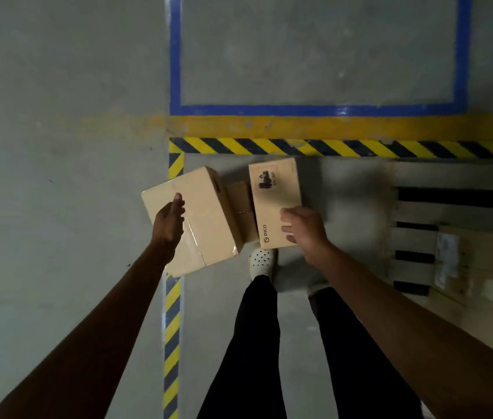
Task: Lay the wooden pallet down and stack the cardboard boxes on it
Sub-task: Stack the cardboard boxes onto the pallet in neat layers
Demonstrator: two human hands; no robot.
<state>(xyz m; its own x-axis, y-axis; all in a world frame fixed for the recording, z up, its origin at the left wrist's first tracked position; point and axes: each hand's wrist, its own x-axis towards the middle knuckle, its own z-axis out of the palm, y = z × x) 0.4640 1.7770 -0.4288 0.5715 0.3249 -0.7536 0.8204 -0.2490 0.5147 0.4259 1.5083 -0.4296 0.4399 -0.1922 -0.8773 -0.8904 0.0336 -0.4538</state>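
The pallet (453,208) already lies flat on the floor (58,176) at the right, its far edge just beside the striped tape (330,147), and a blurred labelled box (481,276) seems to rest on its near part. Three more boxes sit well apart from it, in the left corner of the taped bay: a large box (206,213) skewed across the tape's left edge, a small box (239,198) wedged in the middle, and a printed box (272,201) leaning over the small one. The right hand (304,229) has its fingers curled onto the printed box's near right corner and appears to grip it; whether the box is lifted or propped on the small box I cannot tell. The left hand (170,217) reaches over the large box with straight, spread-free fingers, holding nothing, and contact is unclear. The risks look like these: a one-handed corner grip lets the printed box swing and slip out as it is carried right; lifting it could knock the small box over; the large box is too broad for one flat hand, so it may tip off its far edge; and a shoe (262,261) stands touching the boxes, so a dropped one would land on it
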